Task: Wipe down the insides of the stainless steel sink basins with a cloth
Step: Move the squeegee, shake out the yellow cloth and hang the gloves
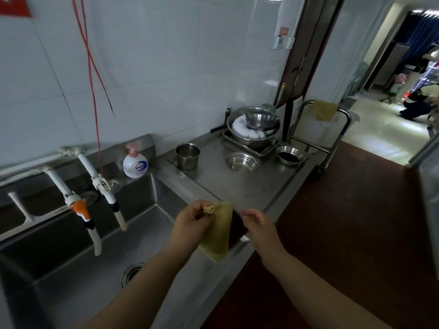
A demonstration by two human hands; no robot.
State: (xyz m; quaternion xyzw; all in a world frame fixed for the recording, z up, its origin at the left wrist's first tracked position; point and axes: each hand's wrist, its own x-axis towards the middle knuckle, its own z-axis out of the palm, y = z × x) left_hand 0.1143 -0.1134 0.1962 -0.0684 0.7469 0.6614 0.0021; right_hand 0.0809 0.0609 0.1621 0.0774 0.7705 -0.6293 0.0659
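Over the front edge of the sink, the left hand pinches the top corner of a yellow cloth. Its fingers are curled tight round that corner, and the rest of the cloth hangs down in a flat pointed shape. The cloth is up in the air, just above the rim of the right basin, and does not touch the metal inside. The right hand is just beside the cloth, a little to the right. Its fingers are bent loosely and hold nothing. It does not touch the cloth.

The sink is shiny grey metal. A round drain sits in the bottom of the near basin. Two white taps stick out from the wall over the sink, and one has an orange part on it. A white soap bottle with a pink pump stands on the back ledge, near the corner of the basin. A red cord hangs down the white tiled wall.

To the right of the sink is a metal counter. A small metal pot stands on it. Behind that, a big metal bowl sits in a tray with a smaller bowl inside it. Two more small bowls sit near the tray, and one has something dark in it. A metal cart stands past the counter with another yellow cloth over its bar.
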